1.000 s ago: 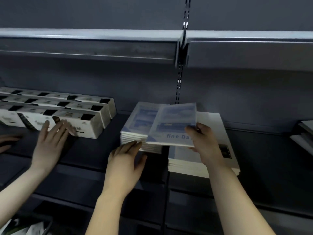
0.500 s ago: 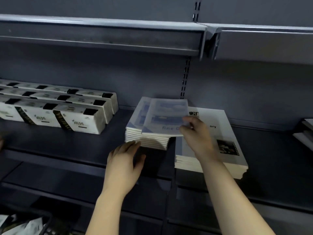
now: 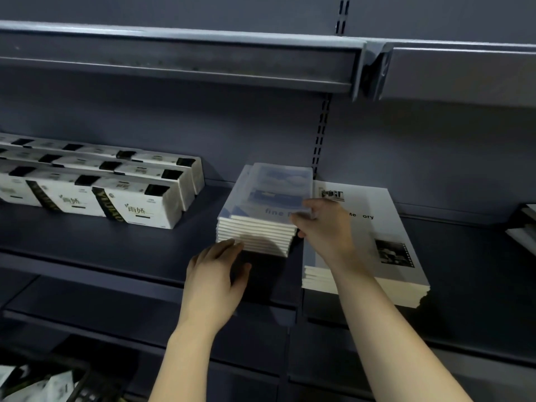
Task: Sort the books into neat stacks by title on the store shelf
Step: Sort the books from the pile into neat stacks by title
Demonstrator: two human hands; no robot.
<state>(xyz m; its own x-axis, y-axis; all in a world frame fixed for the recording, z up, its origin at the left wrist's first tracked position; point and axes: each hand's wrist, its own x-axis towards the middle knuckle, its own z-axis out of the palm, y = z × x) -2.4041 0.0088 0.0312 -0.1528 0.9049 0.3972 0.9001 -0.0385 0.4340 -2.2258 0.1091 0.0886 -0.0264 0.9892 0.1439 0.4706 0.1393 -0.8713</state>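
Note:
A stack of pale blue "fine Day" books [image 3: 258, 236] stands in the middle of the dark shelf [image 3: 116, 245]. The top blue book [image 3: 275, 192] lies slightly skewed on that stack. My right hand [image 3: 322, 224] pinches its near right corner, thumb under the edge. My left hand [image 3: 216, 274] has straight fingers touching the lower front left of the stack. Right of it sits a stack of larger white "Memory" books [image 3: 377, 227], partly hidden by my right forearm.
White tissue packs [image 3: 121, 195] fill the shelf's left part in rows. An upper shelf [image 3: 179, 62] overhangs closely. More books [image 3: 522, 227] show at the far right edge. A lower shelf and a basket with packs [image 3: 37, 384] lie below left.
The blue book came down from a raised tilt onto the blue stack, still held by my right hand. Another person's hands at the tissue packs have left the view. The camera moved closer.

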